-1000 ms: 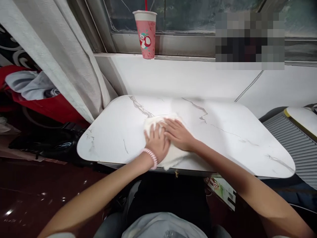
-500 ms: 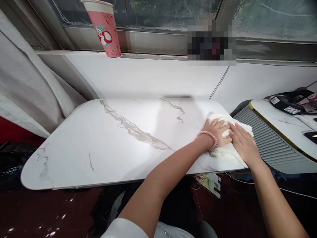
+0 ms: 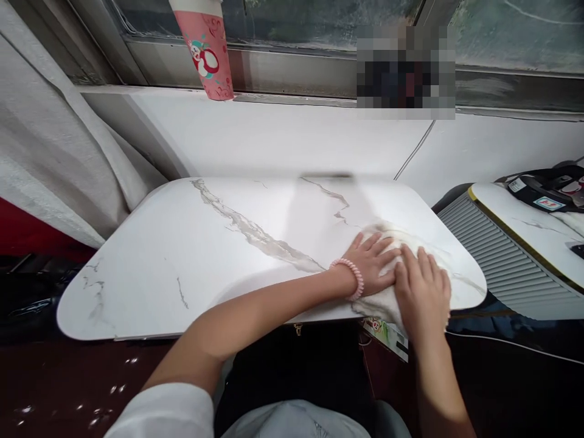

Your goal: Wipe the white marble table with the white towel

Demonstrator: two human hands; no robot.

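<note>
A white cloth (image 3: 413, 243) lies flat on the right front part of a white marble-look table (image 3: 219, 255). My left hand (image 3: 371, 267), with a pink bead bracelet on the wrist, presses flat on the cloth's left side, fingers spread. My right hand (image 3: 422, 292) presses palm-down on the cloth's near right part, close to the table's front edge. Both hands lie side by side and cover most of the cloth.
A pink paper cup (image 3: 207, 52) stands on the window sill at the back. A grey curtain (image 3: 55, 146) hangs at the left. To the right are a ribbed grey unit (image 3: 497, 261) and a second white tabletop (image 3: 533, 225) with dark items on it.
Both hands slid the cloth from the table's left middle across to its right end, then pulled it back toward the front edge.
</note>
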